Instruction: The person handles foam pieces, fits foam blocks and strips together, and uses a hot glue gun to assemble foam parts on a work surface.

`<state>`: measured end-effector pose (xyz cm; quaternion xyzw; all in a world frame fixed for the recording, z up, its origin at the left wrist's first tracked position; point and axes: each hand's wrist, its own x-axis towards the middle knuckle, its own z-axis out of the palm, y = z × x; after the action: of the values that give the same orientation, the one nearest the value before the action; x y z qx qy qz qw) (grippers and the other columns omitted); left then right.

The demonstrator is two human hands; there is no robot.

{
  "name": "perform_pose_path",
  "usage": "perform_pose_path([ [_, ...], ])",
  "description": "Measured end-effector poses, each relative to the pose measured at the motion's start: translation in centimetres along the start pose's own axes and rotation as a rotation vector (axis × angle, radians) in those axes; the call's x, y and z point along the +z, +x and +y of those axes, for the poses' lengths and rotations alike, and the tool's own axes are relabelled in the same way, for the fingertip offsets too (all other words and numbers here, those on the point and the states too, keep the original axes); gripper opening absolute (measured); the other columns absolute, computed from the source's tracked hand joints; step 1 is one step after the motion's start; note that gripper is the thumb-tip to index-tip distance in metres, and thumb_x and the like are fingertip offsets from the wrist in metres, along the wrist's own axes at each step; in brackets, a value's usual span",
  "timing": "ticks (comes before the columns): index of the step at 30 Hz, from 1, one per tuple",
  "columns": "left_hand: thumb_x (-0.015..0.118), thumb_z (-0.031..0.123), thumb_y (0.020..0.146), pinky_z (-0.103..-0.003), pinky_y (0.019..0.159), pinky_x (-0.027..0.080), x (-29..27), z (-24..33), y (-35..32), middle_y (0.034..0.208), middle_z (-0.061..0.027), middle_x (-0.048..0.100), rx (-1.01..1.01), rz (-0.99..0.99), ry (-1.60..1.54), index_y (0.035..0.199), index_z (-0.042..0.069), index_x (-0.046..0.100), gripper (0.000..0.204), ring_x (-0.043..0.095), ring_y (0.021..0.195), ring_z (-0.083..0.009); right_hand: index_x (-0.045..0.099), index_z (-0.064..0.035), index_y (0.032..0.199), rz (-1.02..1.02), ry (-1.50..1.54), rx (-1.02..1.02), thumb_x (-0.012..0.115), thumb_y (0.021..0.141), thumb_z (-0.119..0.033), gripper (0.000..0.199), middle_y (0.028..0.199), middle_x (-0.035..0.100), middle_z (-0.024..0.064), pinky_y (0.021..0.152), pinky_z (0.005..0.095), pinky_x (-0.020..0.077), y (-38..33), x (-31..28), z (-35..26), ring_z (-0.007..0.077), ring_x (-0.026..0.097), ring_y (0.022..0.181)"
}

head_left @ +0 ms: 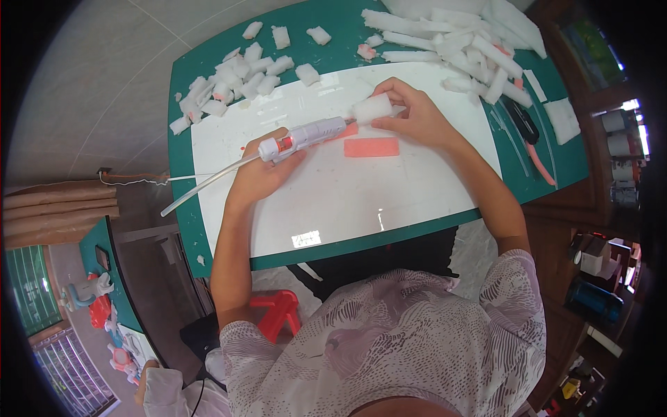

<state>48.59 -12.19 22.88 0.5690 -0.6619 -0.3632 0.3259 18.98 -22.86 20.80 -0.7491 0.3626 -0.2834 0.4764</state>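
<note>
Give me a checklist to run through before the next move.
1. Glue gun gripped in left hand: ok.
2. Glue stick fed into the gun's rear: ok, a long length sticks out.
3. White piece held in right hand: ok.
4. Gun tip close to that piece: ok.
5. Pink strip lying on white board: ok.
6. Gun hot: cannot tell.

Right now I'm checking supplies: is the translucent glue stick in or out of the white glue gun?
Partly in: the glue stick protrudes from the rear of the glue gun.
</note>
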Motion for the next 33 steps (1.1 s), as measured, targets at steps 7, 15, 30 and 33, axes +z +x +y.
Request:
perform_pose_path([
  [7, 0.072, 0.016, 0.084, -0.033, 0.070, 0.048, -0.2, -0.6, 0.6, 0.081, -0.0104, 0.067, -0.040, 0.075, 0.021, 0.094, 0.002, 0.066, 0.019, 0.059, 0.073, -0.0179, 0.060, -0.0093, 0.116, -0.001, -0.113, 0.009, 0.077, 0.081, -0.012, 0.038, 0.112, 0.068, 0.0059, 0.068, 0.0235, 0.0513, -0.2, -0.3, -0.9, 0.0118, 0.062, 0.095],
  [15, 0.070, 0.020, 0.086, -0.032, 0.080, 0.051, 0.7, -0.9, 1.0, 0.094, -0.0085, 0.073, -0.183, 0.264, -0.070, 0.105, 0.002, 0.069, 0.026, 0.068, 0.088, -0.0183, 0.067, -0.0110, 0.123, -0.011, -0.298, -0.110, 0.075, 0.079, -0.020, 0.046, 0.099, 0.068, 0.0072, 0.067, 0.0282, 0.0509, -0.1, 0.3, -1.2, 0.0169, 0.059, 0.080],
  [30, 0.069, 0.016, 0.089, -0.027, 0.077, 0.052, 1.1, -0.7, 1.4, 0.104, -0.0073, 0.073, -0.279, 0.188, -0.067, 0.108, 0.002, 0.067, 0.024, 0.069, 0.090, -0.0145, 0.061, -0.0171, 0.134, -0.062, -0.334, -0.130, 0.073, 0.080, -0.018, 0.055, 0.091, 0.060, 0.0066, 0.065, 0.0293, 0.0495, 0.1, 0.9, -1.9, 0.0183, 0.056, 0.078],
  [33, 0.069, 0.016, 0.089, -0.027, 0.076, 0.052, 1.2, -0.9, 1.4, 0.103, -0.0077, 0.073, -0.259, 0.200, -0.115, 0.108, 0.002, 0.068, 0.023, 0.068, 0.089, -0.0143, 0.060, -0.0180, 0.136, -0.058, -0.331, -0.144, 0.073, 0.081, -0.018, 0.057, 0.091, 0.060, 0.0068, 0.065, 0.0292, 0.0490, 0.1, 1.0, -1.6, 0.0185, 0.056, 0.078],
])
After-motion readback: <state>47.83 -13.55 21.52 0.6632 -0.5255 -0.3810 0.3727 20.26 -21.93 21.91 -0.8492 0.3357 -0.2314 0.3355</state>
